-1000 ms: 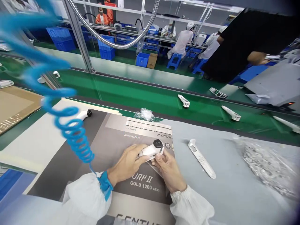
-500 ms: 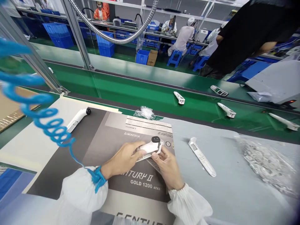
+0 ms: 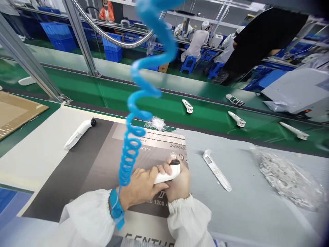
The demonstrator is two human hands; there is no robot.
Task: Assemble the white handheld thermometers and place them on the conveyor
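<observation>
A white infrared thermometer (image 3: 167, 175) with a black tip lies across both my hands above the printed cardboard sheet (image 3: 102, 164). My left hand (image 3: 141, 187) grips its body from the left, fingers wrapped over it. Around the black-tipped end my right hand (image 3: 180, 181) is closed, partly blurred and partly behind the device. A blue wrist strap (image 3: 117, 209) circles my left wrist, its coiled blue cord (image 3: 132, 147) rising in front of the view. A second thermometer (image 3: 80, 133) lies at the sheet's upper left. Right of my hands is a white housing half (image 3: 217, 170).
A plastic bag of small parts (image 3: 288, 178) lies at the right. Crumpled clear plastic (image 3: 156, 124) sits at the table's far edge. Several white devices rest on the green conveyor belt (image 3: 210, 113) beyond. A metal post (image 3: 79, 37) stands at the left; co-workers sit further back.
The thermometer has turned and moved slightly down in my hands, and my right hand has wrapped round its tip end. The blue coiled cord has swung right, across the middle of the view.
</observation>
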